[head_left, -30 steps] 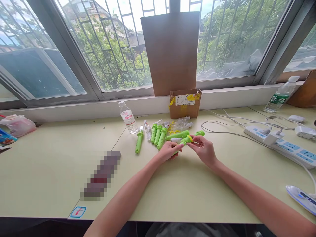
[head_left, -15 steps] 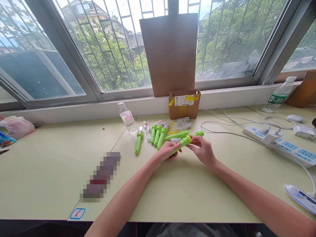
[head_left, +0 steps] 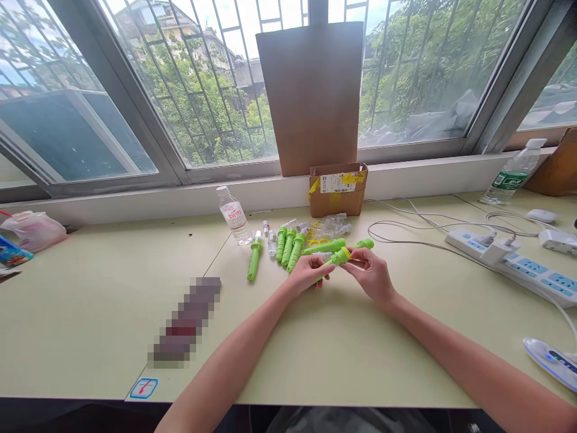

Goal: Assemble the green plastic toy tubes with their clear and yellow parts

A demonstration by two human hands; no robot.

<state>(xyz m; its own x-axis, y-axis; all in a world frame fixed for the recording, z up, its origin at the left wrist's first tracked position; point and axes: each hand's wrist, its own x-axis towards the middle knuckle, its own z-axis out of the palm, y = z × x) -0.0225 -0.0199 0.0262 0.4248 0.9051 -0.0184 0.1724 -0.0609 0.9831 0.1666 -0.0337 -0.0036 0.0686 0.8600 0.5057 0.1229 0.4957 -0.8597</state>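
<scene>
My left hand (head_left: 309, 273) is wrapped around a green ribbed plastic tube (head_left: 337, 258), which slants up to the right above the table. A yellow ring (head_left: 345, 253) sits at the tube's upper end. The fingertips of my right hand (head_left: 373, 275) pinch at that ring; they partly hide it. Behind my hands lie several more green tubes (head_left: 295, 252), and one green tube with a clear top (head_left: 254, 261) lies apart on the left. Clear plastic pieces (head_left: 331, 226) and loose yellow rings (head_left: 318, 242) are heaped beyond them.
A water bottle (head_left: 235, 218) stands behind the tubes, near a small cardboard box (head_left: 338, 201). To the right are a power strip (head_left: 518, 264), cables and another bottle (head_left: 511, 174). A pixelated dark object (head_left: 187, 325) lies on the left of the table (head_left: 103, 300).
My left hand has shifted slightly along the green tube, covering more of its lower part. My right fingers stay at the yellow ring.
</scene>
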